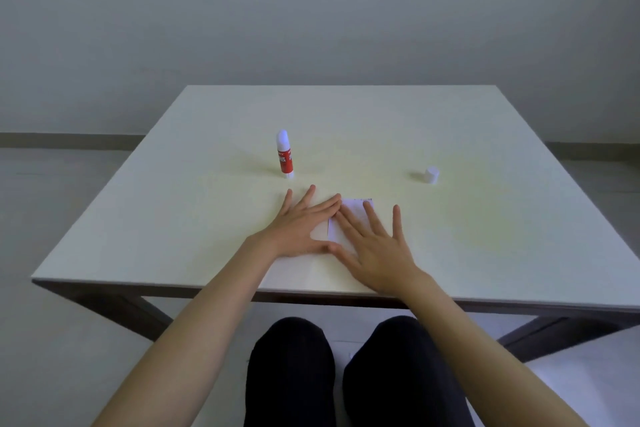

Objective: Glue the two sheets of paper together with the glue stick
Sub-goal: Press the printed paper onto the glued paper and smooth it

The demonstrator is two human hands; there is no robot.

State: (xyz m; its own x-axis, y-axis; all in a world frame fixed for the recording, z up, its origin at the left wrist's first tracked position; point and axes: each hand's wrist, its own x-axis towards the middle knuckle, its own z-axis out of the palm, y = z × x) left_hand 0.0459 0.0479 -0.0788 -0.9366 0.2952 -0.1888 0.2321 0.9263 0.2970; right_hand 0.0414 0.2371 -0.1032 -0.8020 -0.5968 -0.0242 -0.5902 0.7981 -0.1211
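Head view, wide angle, looking down on a pale table [485, 218]. Toward the left, a glue stick [285, 156] is seen standing upright, red-labelled, its white stick exposed at the top, just beyond the hands. Nearer the front edge, the left hand [301, 225] is laid flat, palm down, fingers spread and released, nothing gripped; its fingertips reach the left edge of the paper [346, 218]. The paper is pressed flat on the table between and beneath both hands; only a small white patch with faint print at its far edge is visible, and whether one sheet or two lie there cannot be told. The right hand [375, 250] is spread over the paper, palm down, fingers splayed and slack. Far right, well apart, a small white cap [432, 175] is noted standing on the table.
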